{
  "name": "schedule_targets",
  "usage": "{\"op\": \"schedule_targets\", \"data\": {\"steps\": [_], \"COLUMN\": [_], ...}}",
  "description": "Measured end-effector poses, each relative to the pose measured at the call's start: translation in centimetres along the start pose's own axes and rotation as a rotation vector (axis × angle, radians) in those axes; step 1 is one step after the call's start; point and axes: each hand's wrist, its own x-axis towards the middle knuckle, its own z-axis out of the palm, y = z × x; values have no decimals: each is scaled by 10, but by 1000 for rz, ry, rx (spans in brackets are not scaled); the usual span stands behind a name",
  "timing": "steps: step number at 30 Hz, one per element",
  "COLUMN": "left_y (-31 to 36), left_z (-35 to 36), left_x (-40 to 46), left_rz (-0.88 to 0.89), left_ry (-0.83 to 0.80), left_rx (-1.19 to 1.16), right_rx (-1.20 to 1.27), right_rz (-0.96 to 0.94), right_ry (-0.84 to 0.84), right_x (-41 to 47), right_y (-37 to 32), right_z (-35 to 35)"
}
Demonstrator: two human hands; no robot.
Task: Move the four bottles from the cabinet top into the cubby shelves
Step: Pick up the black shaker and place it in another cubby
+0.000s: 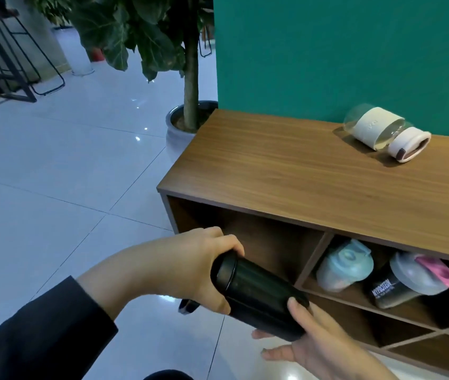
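Both the left hand (190, 267) and right hand (311, 330) clasp the smooth, rigid black cylindrical bottle (259, 294), likely slippery, before the wooden cubby cabinet (300, 174).

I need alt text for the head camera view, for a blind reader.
Both hands, left and right, hold a black bottle tilted toward an empty cubby. Two shaker bottles sit in the next cubby; a clear bottle lies on the cabinet top.

Walnut-brown wood-grain cabinet (300, 171) against a plain teal wall (341, 50). Glossy black bottle (259, 294); dark navy sleeve (39, 333). On the worktop, a clear glass bottle (377, 130) with cream band and cream cap. In the cubby, a pale blue-lidded shaker (344, 266) and a black shaker (410, 281) with white lettering, grey lid, pink flap. White glossy floor tiles (53, 174); dark green leaves (141, 31).
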Motion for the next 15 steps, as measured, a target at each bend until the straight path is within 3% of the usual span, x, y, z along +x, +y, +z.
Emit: {"op": "schedule_targets", "data": {"steps": [4, 8, 12, 15], "left_y": [-26, -46, -48, -43], "left_z": [29, 55, 60, 65], "left_x": [16, 35, 64, 99], "left_rz": [-82, -268, -286, -277], "left_ry": [151, 48, 185, 386], "left_rx": [-377, -657, -622, -350], "right_rx": [111, 148, 40, -244], "right_rz": [-66, -53, -7, 174], "right_ry": [123, 147, 280, 520], "right_x": [19, 32, 45, 50], "right_y": [16, 27, 33, 44], "right_z": [5, -2, -11, -18]}}
